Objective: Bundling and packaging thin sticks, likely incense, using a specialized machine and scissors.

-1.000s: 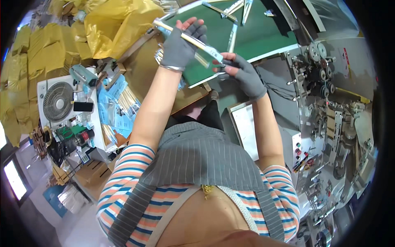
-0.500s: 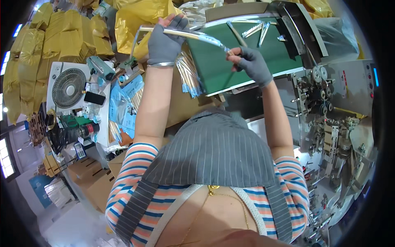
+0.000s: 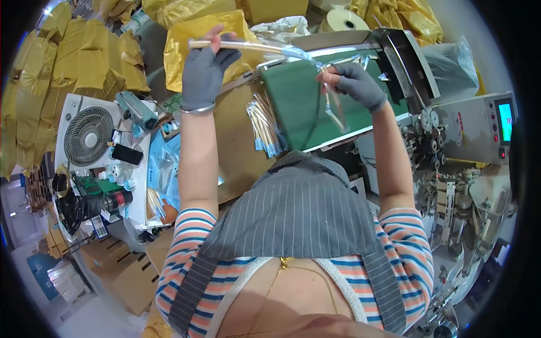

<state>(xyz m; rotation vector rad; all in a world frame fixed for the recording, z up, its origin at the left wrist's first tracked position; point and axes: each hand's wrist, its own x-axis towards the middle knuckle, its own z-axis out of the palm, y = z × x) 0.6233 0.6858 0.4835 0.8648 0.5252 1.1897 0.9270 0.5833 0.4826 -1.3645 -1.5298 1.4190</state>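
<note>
A strip of pale wooden sticks in clear film with blue print stretches between my hands above a green belt. My left hand, in a grey fingerless glove, is closed around its left end. My right hand, gloved alike, pinches the film at the other end. Below those fingers a further film-wrapped piece hangs over the belt, blurred by motion. Several wrapped sticks lie bunched on the brown cardboard left of the belt. More wrapped sticks rest at the belt's far end.
A dark metal guard borders the belt's far right. Machinery with rollers and a control box stands to the right. At left are a fan, a phone and blue bags. Yellow sacks are piled behind.
My hands have moved apart, pulling the strip straighter. The piece drooping beside my left hand no longer hangs there, and one now dangles below my right hand. The whole view has shifted slightly.
</note>
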